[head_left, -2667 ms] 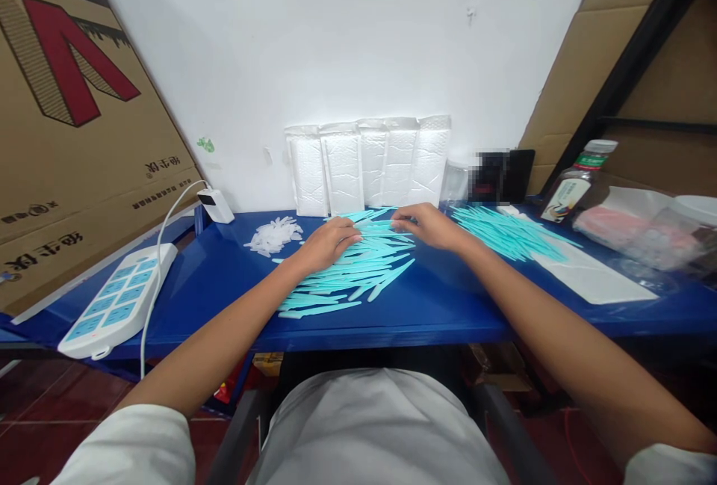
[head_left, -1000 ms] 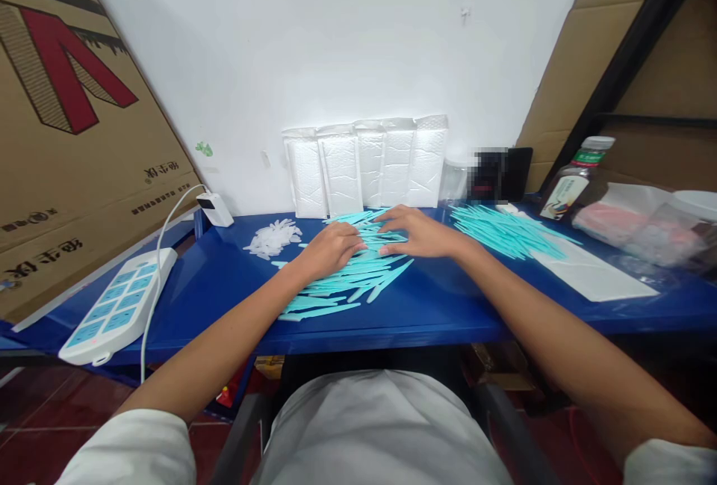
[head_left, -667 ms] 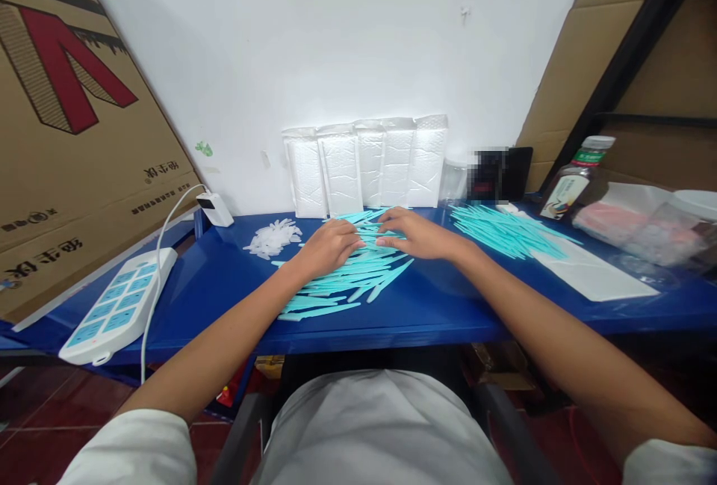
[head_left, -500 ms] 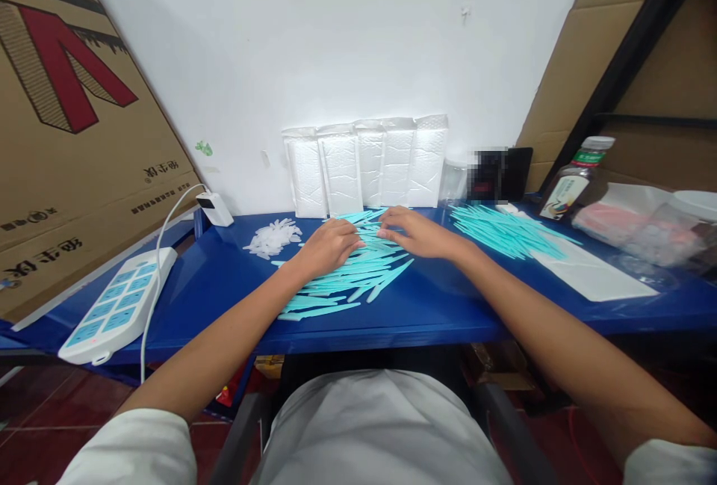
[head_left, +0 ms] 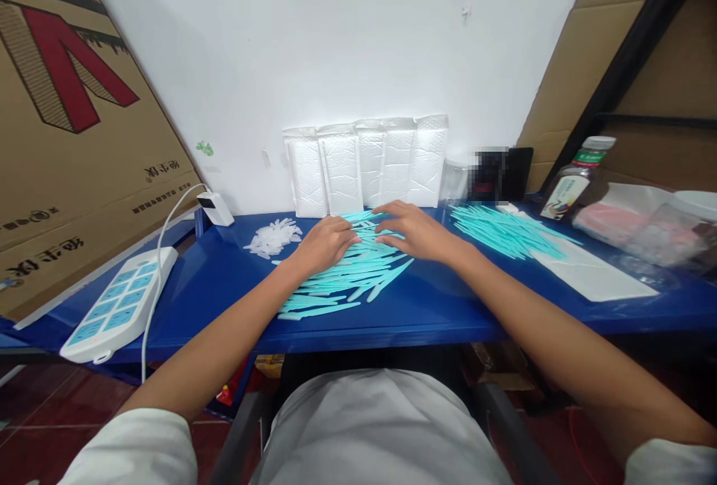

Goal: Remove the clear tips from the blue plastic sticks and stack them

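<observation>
Left hand [head_left: 323, 247]: fingers curled over slim turquoise plastic sticks [head_left: 361, 270]; hold indeterminable. Right hand [head_left: 419, 231]: grip parted, thumb apart, at same sticks on blue surface [head_left: 442, 302].

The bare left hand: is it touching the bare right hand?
Apart. The head view shows slim turquoise sticks in the gap between the left hand and right hand.

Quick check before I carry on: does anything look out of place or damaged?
Yes: at left, the cardboard box has upside-down printing, so it likely stands inverted. The wall has scuffed patches. I see no broken turquoise sticks.
</observation>
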Available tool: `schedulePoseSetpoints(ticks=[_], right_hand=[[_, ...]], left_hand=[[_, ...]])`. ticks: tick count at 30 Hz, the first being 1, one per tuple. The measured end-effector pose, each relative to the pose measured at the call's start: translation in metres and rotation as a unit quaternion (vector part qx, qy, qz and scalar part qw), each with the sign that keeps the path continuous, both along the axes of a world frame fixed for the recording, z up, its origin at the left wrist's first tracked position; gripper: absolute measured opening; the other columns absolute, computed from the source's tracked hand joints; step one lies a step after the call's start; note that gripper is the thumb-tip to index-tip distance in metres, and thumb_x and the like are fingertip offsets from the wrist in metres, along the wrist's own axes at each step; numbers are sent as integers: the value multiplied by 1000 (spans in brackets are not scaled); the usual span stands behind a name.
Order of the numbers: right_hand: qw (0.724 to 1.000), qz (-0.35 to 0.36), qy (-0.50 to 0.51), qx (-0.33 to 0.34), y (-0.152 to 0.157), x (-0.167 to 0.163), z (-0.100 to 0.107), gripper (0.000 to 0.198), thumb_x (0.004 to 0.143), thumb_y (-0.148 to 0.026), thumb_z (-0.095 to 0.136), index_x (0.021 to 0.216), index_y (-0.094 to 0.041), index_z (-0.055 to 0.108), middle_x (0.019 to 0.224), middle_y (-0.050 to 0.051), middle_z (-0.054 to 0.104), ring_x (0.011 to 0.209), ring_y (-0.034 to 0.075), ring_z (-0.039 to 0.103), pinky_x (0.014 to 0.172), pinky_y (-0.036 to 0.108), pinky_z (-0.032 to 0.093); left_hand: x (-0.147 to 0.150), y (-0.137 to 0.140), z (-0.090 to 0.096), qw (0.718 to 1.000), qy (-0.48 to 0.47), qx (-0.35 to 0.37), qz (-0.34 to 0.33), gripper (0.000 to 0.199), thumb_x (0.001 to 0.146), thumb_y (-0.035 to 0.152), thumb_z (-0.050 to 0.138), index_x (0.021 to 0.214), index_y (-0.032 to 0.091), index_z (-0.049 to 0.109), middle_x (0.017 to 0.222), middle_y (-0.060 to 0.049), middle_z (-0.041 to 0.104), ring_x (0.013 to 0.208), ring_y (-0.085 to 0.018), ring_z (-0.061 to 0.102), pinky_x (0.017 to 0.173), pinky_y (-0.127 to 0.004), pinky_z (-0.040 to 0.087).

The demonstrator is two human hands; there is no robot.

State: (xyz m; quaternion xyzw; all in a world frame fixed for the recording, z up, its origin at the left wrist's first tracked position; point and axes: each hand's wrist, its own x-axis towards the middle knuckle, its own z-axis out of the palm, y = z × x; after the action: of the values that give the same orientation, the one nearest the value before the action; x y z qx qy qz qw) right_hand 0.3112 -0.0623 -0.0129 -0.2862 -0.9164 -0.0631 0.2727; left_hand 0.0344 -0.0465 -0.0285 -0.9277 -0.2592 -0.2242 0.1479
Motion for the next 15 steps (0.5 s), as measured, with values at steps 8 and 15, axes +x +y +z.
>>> schedulePoseSetpoints(ticks=[8, 15], right_hand=[[992, -29, -76, 92, 10, -11, -10, 27, 108, -30, 58, 98, -18, 81, 119, 15, 76, 118, 30, 59, 90, 42, 43], [990, -37, -106, 83, 12, -8, -5, 29, 109, -26, 55, 96, -21, 80, 105, 9, 81, 106, 26, 61, 81, 38, 37]], left_hand=[[-1, 4, -3, 1000, 3, 9, -9, 45, 114, 36, 38, 98, 15, 74, 95, -14, 71, 95, -27, 65, 89, -42, 51], [4, 1, 1, 999, 6, 37, -13, 44, 114, 34, 38, 95, 16, 72, 92, -13, 68, 93, -26, 64, 87, -42, 50]])
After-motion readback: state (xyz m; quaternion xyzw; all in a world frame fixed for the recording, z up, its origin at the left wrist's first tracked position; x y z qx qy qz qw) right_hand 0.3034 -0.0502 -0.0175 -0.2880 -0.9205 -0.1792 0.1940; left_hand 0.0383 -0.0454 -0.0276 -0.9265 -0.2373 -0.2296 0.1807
